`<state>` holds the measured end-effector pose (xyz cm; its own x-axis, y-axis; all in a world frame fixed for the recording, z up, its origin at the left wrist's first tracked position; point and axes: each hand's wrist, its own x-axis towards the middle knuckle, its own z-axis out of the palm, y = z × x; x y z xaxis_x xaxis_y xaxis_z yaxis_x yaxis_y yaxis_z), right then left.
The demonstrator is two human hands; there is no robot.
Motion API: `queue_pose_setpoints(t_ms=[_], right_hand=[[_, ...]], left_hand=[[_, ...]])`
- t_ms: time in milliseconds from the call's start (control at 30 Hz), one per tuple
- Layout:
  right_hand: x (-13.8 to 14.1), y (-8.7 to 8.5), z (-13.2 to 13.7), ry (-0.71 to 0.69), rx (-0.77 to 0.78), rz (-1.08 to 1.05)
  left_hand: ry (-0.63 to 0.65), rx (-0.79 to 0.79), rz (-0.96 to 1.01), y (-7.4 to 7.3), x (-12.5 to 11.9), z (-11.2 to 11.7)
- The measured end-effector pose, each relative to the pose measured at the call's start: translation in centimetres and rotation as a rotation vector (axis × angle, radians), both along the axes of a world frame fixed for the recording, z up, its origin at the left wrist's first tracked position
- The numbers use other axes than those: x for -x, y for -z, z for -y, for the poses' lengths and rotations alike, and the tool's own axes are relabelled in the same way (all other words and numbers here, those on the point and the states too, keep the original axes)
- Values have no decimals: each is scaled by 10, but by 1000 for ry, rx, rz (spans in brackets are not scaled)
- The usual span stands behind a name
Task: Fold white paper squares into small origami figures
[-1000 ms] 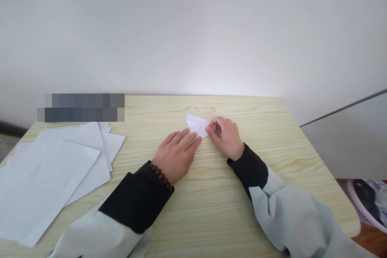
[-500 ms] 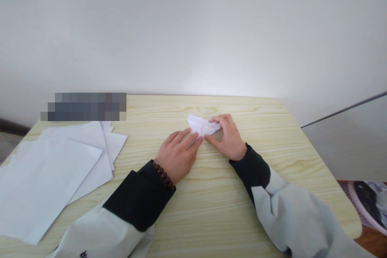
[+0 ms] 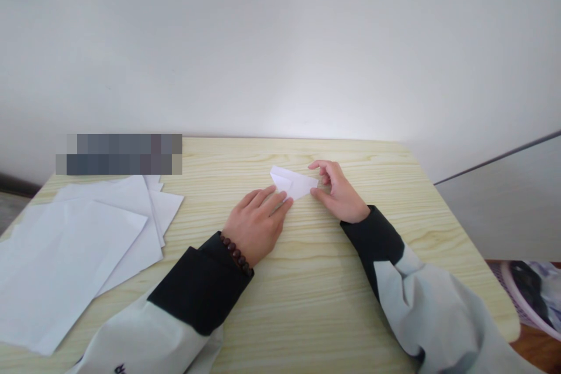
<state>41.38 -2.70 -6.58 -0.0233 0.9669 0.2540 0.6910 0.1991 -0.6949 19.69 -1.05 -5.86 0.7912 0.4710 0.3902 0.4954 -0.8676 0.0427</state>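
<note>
A small folded white paper (image 3: 294,183) lies flat on the light wooden table (image 3: 307,280), near its middle. My left hand (image 3: 256,223) rests flat with fingers stretched out, its fingertips pressing on the paper's near left corner. A brown bead bracelet sits on that wrist. My right hand (image 3: 339,193) is at the paper's right tip, thumb and forefinger curled and pinched close at that end. Both sleeves are black at the cuff and pale grey above.
Several loose white sheets (image 3: 83,245) lie spread over the table's left side. A white wall stands right behind the table's far edge. Beyond the table's right edge, low down, is a pale basket (image 3: 532,295) with dark things in it.
My right hand has slid to the right along the folded paper, from covering its right half to just its tip. More of the paper shows. The left hand has stayed put.
</note>
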Motion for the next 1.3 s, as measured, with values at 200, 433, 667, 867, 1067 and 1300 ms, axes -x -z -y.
queue_pose_setpoints(t_ms=[200,433,667,867,1067,1300], right_hand=[[-11,5,-3,-30,36,-83],[0,12,1,48,-77,-15],[19,9,7,59,-103,279],[25,10,8,51,-118,317],[20,9,3,36,-61,191],[27,6,5,91,-77,273]], left_hand=[[5,-6,16,3,0,-1],[-18,15,38,5,-2,1],[-106,54,107,3,-3,3],[-95,69,138,2,3,0],[-64,54,122,7,10,5],[-45,61,136,8,13,4]])
